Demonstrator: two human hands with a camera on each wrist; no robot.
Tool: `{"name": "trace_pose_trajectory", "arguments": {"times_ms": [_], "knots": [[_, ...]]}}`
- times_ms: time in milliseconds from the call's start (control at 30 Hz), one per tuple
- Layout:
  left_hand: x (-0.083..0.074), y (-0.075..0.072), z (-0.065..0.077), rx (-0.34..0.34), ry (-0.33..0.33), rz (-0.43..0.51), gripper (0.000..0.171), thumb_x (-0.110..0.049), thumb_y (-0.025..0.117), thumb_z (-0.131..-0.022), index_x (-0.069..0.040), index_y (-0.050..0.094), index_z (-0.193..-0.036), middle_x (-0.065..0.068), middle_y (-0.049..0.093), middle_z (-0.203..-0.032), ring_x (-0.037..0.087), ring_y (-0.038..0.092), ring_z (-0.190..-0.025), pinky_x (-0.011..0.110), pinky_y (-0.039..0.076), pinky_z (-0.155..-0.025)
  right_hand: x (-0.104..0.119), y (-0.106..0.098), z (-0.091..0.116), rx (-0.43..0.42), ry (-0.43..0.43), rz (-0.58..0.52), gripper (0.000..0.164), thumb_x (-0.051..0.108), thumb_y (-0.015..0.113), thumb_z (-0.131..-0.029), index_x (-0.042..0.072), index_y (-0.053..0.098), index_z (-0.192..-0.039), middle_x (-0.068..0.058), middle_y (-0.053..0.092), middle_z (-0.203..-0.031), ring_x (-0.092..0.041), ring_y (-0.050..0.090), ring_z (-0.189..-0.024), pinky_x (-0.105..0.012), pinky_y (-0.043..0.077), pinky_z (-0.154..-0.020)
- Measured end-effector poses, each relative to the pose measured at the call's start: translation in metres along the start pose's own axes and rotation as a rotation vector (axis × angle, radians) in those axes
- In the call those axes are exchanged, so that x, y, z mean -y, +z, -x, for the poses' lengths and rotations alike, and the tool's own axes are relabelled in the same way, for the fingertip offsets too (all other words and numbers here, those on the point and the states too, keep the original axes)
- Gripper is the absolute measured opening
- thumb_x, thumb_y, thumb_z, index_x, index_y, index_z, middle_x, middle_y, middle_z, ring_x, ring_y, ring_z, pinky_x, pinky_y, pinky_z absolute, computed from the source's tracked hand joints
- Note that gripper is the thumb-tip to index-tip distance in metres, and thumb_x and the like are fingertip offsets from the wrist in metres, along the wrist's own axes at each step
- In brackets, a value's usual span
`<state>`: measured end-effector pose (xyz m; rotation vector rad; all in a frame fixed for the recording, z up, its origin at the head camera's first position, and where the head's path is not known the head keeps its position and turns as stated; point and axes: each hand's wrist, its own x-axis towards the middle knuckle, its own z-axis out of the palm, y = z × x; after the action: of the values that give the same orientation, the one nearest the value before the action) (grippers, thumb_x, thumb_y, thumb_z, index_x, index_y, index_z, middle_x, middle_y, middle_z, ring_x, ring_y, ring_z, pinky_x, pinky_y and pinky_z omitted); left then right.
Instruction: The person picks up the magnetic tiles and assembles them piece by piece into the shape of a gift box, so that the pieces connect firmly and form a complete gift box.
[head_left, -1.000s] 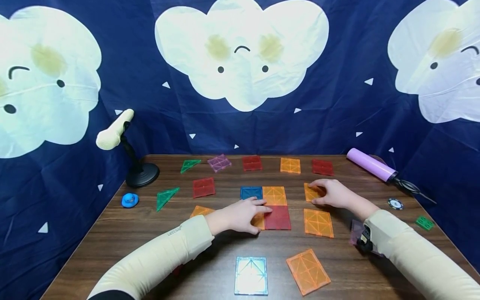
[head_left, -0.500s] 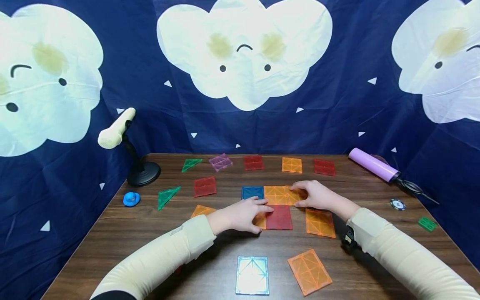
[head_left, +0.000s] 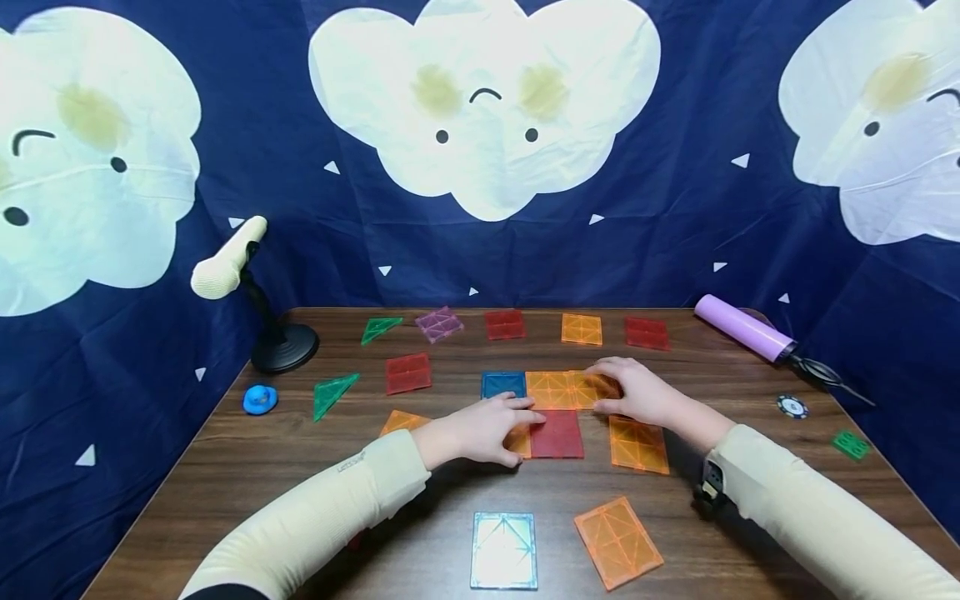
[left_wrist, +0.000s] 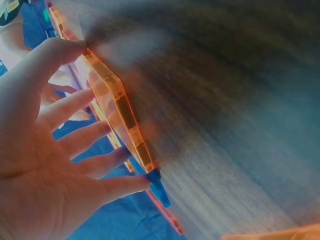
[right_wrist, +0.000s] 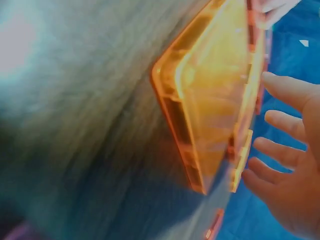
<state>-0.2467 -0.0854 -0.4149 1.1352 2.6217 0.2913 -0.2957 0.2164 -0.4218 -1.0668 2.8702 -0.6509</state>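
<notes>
Flat magnetic tiles lie joined mid-table: a blue tile (head_left: 497, 383), an orange tile (head_left: 547, 390), a red tile (head_left: 558, 435), and another orange tile (head_left: 521, 444) partly beneath my left hand (head_left: 476, 429). That hand's fingers spread over this group, tips on the tiles; the left wrist view shows its thumb at the edge of an orange tile (left_wrist: 112, 90). At the back row's right end, a further orange tile (head_left: 583, 390) meets its neighbour. My right hand (head_left: 637, 392) stays at its right edge, fingers relaxed and parted. In the right wrist view a nearer orange tile (right_wrist: 210, 95) fills the middle.
Nearer lie an orange square (head_left: 639, 444), a tilted orange tile (head_left: 618, 543) and a pale blue tile (head_left: 504, 550). Red, orange, purple and green tiles line the back. A black stand (head_left: 285, 348), a blue toy hat (head_left: 259, 400), a purple cylinder (head_left: 742, 327) and a poker chip (head_left: 792, 407) sit at the sides.
My right hand brought an orange tile leftward against the back row's orange one. Since then its fingers have drawn slightly right and loosened. My left hand has stayed in place.
</notes>
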Motion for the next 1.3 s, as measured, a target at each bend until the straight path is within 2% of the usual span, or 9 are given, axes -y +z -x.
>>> {"name": "trace_pose_trajectory", "arguments": {"times_ms": [100, 233, 367, 500, 733, 967, 1133, 1300], "knots": [[0.000, 0.000, 0.001, -0.006, -0.001, 0.002, 0.066, -0.029, 0.078, -0.090, -0.017, 0.053, -0.150, 0.012, 0.037, -0.161, 0.042, 0.033, -0.146, 0.052, 0.031, -0.116, 0.003, -0.006, 0.016, -0.052, -0.021, -0.024, 0.045, 0.019, 0.082, -0.088, -0.001, 0.066, -0.125, -0.018, 0.065, -0.124, -0.039, 0.059, -0.117, -0.059, 0.045, -0.099], [0.000, 0.001, 0.002, -0.010, 0.001, 0.005, 0.066, -0.029, 0.078, -0.090, -0.017, 0.053, -0.150, 0.012, 0.037, -0.161, 0.043, 0.033, -0.145, 0.053, 0.031, -0.116, 0.007, -0.011, 0.044, -0.043, -0.059, -0.042, 0.040, 0.018, 0.084, -0.085, 0.004, 0.068, -0.119, -0.009, 0.068, -0.116, -0.030, 0.064, -0.108, -0.054, 0.051, -0.092], [-0.001, 0.001, 0.001, -0.011, 0.000, 0.004, 0.066, -0.030, 0.078, -0.090, -0.017, 0.053, -0.150, 0.012, 0.036, -0.161, 0.044, 0.032, -0.145, 0.054, 0.031, -0.116, 0.011, -0.011, 0.067, -0.003, -0.065, -0.019, 0.045, 0.028, 0.087, -0.083, 0.009, 0.069, -0.120, -0.005, 0.068, -0.119, -0.032, 0.062, -0.111, -0.056, 0.050, -0.092], [-0.001, 0.000, 0.001, -0.008, 0.004, -0.006, 0.066, -0.030, 0.078, -0.091, -0.017, 0.053, -0.150, 0.012, 0.037, -0.161, 0.043, 0.033, -0.146, 0.053, 0.031, -0.116, 0.013, -0.009, 0.077, 0.019, -0.053, 0.001, 0.051, 0.033, 0.089, -0.079, 0.011, 0.070, -0.120, -0.005, 0.066, -0.120, -0.033, 0.061, -0.112, -0.058, 0.049, -0.092], [-0.001, 0.000, -0.001, -0.007, 0.018, 0.005, 0.066, -0.029, 0.078, -0.090, -0.015, 0.054, -0.149, 0.013, 0.038, -0.160, 0.044, 0.033, -0.145, 0.054, 0.030, -0.116, 0.014, 0.000, 0.067, 0.023, -0.074, -0.002, 0.049, 0.028, 0.089, -0.079, 0.009, 0.073, -0.121, -0.014, 0.063, -0.125, -0.038, 0.059, -0.114, -0.061, 0.048, -0.093], [0.000, 0.001, -0.002, -0.006, 0.020, -0.006, 0.066, -0.029, 0.078, -0.090, -0.016, 0.054, -0.149, 0.013, 0.038, -0.160, 0.043, 0.034, -0.145, 0.051, 0.030, -0.117, 0.018, 0.006, 0.049, -0.008, -0.136, 0.026, 0.046, 0.024, 0.091, -0.076, 0.009, 0.077, -0.117, -0.015, 0.058, -0.126, -0.034, 0.051, -0.113, -0.053, 0.048, -0.090], [0.000, 0.001, -0.001, -0.006, 0.013, -0.005, 0.065, -0.029, 0.078, -0.090, -0.016, 0.054, -0.149, 0.013, 0.038, -0.160, 0.044, 0.034, -0.145, 0.051, 0.030, -0.117, 0.019, 0.008, 0.042, 0.008, -0.139, 0.000, 0.045, 0.022, 0.092, -0.074, 0.007, 0.077, -0.114, -0.021, 0.054, -0.139, -0.043, 0.048, -0.126, -0.060, 0.045, -0.099], [0.000, 0.000, 0.001, -0.001, 0.005, 0.006, 0.065, -0.028, 0.078, -0.091, -0.015, 0.054, -0.149, 0.014, 0.038, -0.160, 0.045, 0.034, -0.145, 0.052, 0.031, -0.116, 0.019, 0.011, 0.038, 0.065, -0.111, -0.084, 0.046, 0.022, 0.089, -0.078, 0.006, 0.074, -0.119, -0.025, 0.048, -0.149, -0.050, 0.042, -0.136, -0.066, 0.038, -0.104]]}}
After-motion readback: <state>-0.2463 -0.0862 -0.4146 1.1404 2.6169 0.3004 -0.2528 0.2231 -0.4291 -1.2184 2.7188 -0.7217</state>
